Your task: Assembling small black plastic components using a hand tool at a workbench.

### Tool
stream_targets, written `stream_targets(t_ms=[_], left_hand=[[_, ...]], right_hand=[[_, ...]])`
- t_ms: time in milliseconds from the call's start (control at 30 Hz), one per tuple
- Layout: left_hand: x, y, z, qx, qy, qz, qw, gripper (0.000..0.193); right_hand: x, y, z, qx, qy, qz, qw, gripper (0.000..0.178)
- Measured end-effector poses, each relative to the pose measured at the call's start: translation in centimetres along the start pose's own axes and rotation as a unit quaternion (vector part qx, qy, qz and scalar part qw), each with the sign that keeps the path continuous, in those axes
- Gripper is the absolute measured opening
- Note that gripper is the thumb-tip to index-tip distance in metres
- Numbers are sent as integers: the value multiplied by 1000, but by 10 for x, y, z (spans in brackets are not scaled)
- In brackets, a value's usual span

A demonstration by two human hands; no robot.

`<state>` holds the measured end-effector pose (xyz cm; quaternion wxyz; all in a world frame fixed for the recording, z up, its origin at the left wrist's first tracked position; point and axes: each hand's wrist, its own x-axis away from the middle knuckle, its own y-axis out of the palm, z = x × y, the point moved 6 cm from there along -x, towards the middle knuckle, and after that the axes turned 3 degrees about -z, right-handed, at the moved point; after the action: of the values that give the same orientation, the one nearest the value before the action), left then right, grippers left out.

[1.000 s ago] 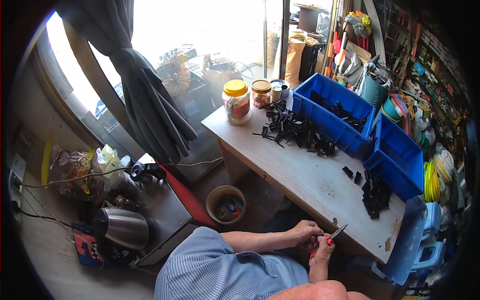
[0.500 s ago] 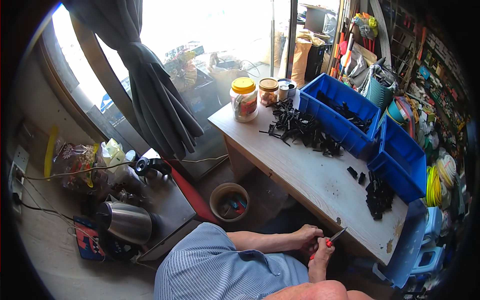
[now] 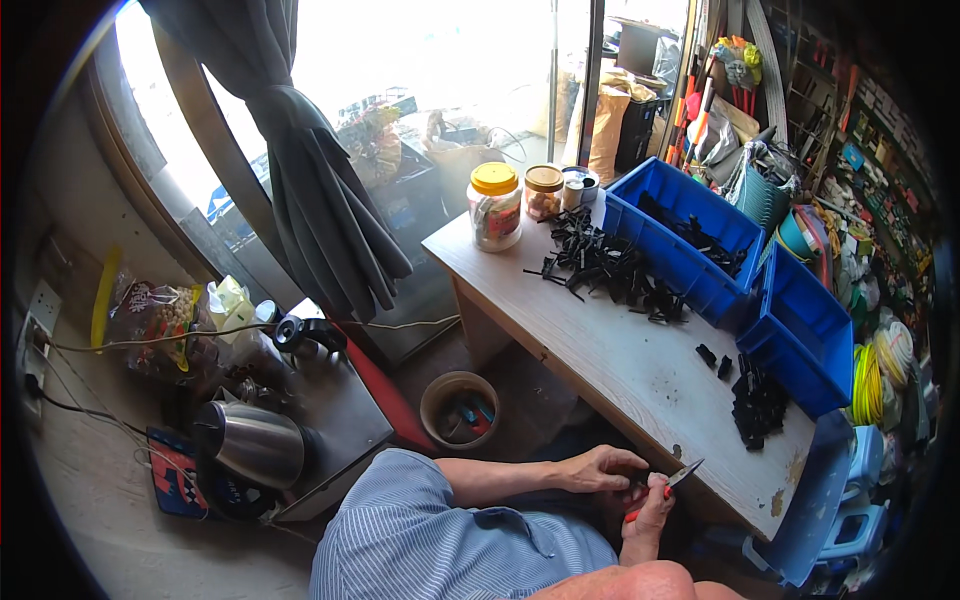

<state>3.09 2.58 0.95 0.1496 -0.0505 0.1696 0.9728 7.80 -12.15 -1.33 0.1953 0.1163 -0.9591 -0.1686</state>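
Observation:
My right hand (image 3: 648, 512) is closed around a red-handled tool with a pointed metal blade (image 3: 685, 473); whether it is a knife or scissors I cannot make out. The blade points up and right, by the front edge of the wooden table (image 3: 620, 350). Just left of it, my left hand (image 3: 603, 468) is stretched out over my lap, fingers apart from the thumb, with nothing visible in it. On the table lie a loose heap of black plastic pieces (image 3: 600, 255), a denser pile of black pieces (image 3: 757, 405) and a couple of stray ones.
Two blue crates (image 3: 740, 285) stand along the table's far right side, one containing black pieces. Lidded jars (image 3: 495, 215) sit at the far corner. A bucket (image 3: 458, 385) is on the floor. At left, a metal kettle (image 3: 260, 445) is on a low cabinet.
My left hand has opened its fingers and drawn slightly up and away from my right hand. The blade has shifted slightly right and down with my right hand.

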Motion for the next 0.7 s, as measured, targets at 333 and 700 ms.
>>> stream_targets(t_ms=[333, 700], left_hand=[[3, 6, 31, -226, 123, -9, 966, 49], [9, 26, 25, -431, 188, 96, 877, 28]], right_hand=[[-1, -6, 8, -3, -2, 3, 1000, 22], [-2, -12, 20, 37, 40, -1, 999, 41]])
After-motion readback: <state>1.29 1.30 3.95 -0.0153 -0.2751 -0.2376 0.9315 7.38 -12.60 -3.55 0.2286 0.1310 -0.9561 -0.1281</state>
